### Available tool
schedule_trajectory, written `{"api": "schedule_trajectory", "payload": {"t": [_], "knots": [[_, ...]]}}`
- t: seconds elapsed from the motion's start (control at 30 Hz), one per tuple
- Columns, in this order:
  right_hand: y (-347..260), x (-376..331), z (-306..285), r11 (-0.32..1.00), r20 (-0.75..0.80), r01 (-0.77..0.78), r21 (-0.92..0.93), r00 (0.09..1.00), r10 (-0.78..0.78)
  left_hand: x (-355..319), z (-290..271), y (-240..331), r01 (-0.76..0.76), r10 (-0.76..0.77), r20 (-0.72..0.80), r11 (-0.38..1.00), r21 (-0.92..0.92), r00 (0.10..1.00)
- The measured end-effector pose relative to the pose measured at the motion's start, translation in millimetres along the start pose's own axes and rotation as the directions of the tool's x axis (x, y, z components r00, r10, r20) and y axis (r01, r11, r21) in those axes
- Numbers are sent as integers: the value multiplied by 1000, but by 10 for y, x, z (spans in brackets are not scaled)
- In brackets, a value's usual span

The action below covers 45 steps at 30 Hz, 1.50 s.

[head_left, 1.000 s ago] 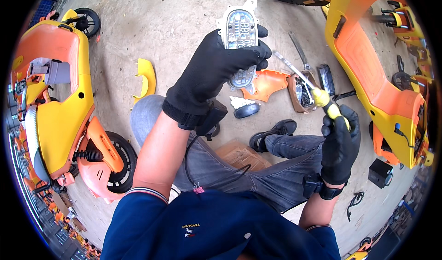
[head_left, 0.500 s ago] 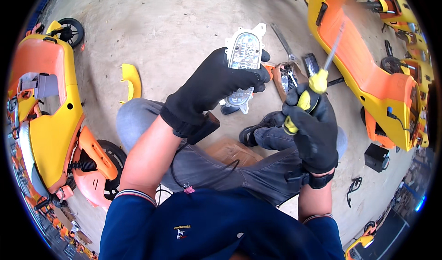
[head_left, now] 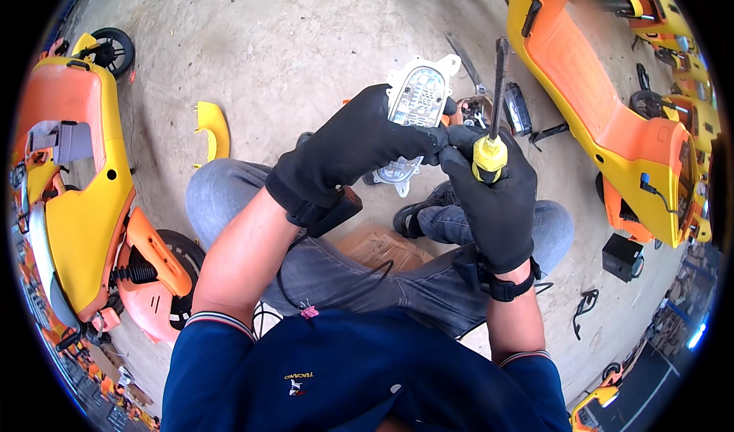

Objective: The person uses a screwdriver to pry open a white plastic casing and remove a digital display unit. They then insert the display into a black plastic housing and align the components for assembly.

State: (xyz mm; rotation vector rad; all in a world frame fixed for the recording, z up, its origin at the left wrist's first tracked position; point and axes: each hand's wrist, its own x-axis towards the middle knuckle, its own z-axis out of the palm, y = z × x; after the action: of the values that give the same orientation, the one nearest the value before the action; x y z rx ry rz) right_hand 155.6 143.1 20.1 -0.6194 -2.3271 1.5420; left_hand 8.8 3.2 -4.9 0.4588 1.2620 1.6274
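In my black-gloved left hand (head_left: 367, 138) is an oval lamp unit (head_left: 421, 95) with a clear face and a pale rim with mounting tabs; my fingers wrap its right side and cover its middle. My right hand (head_left: 497, 203), gloved too, is closed on a screwdriver (head_left: 490, 155) with a yellow and black handle. Its long shaft points away from me, up past the knuckles. The fingertips of both hands meet at the lamp's right edge. Whether the right fingers grip the lamp as well, I cannot tell.
A yellow and orange scooter body (head_left: 589, 103) lies at right, another scooter (head_left: 84, 180) at left. A yellow curved panel (head_left: 214, 131) rests on the concrete floor. Beyond my hands are a bag of small parts (head_left: 472, 111) and a dark lamp (head_left: 518, 109). A black box (head_left: 623, 256) sits at right.
My right hand has moved left to the lamp, and the screwdriver has swung from tilted right to nearly straight ahead. The lamp has shifted slightly right and down.
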Motion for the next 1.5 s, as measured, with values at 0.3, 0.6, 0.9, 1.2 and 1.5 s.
{"api": "schedule_trajectory", "payload": {"t": [0.3, 0.6, 0.9, 1.2, 1.5], "knots": [[18, 13, -2, 993, 23, 54, -104, 998, -51, 23, -61, -34, 41, -44, 51, 998, 46, 998], [49, 40, 18, 971, 38, 150, -186, 989, -145, 17, -91, -57, 61, -65, 44, 996, 72, 997], [-38, 31, -16, 997, 1, -71, 13, 997, 71, 33, -45, -101, 27, -24, 19, 990, -142, 1000], [38, 4, 84, 1000, 33, 4, -18, 999, -4, 83, -251, -324, -528, 511, 169, 723, 445, 843], [81, -10, 128, 999, 41, -5, -50, 999, 7, 29, -194, -257, -497, 493, 159, 694, 521, 855]]}}
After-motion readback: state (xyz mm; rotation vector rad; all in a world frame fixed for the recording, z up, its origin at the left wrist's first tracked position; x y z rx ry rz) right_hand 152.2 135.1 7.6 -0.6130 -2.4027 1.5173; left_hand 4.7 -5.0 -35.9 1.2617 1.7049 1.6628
